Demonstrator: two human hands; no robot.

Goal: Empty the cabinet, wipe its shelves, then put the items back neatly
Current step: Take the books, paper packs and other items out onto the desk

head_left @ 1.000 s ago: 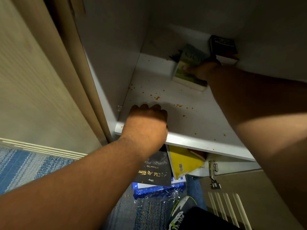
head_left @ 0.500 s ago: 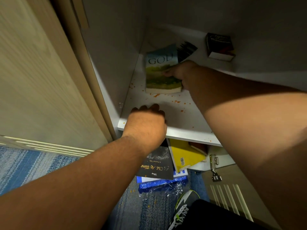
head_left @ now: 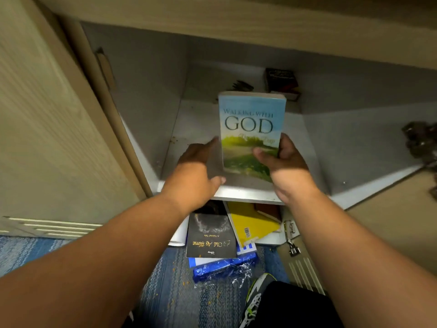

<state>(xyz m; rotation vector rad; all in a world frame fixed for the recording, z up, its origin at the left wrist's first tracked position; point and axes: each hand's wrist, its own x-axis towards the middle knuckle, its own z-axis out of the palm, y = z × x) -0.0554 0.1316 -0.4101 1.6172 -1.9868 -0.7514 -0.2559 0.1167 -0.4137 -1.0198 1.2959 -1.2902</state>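
A paperback with a blue sky and green field cover reading GOD (head_left: 251,129) is lifted upright above the white cabinet shelf (head_left: 241,192). My right hand (head_left: 281,157) grips its lower right corner. My left hand (head_left: 198,171) is spread just left of the book's lower edge, fingers apart, holding nothing; whether it touches the book I cannot tell. At the back of the shelf sit a small dark box (head_left: 281,79) and a dark bundle (head_left: 241,86). Orange crumbs (head_left: 174,139) dot the shelf.
Below the shelf, books lie on the blue striped carpet (head_left: 165,292): a black one (head_left: 210,237), a yellow one (head_left: 253,223), a blue plastic-wrapped pack (head_left: 224,268). The open wooden door (head_left: 47,114) stands at left, another door with a hinge (head_left: 290,237) at right. A shoe (head_left: 255,299) is near.
My right hand has pulled the paperback from the shelf's back toward the front and raised it upright. My left hand has left the shelf edge and opened beside the book.
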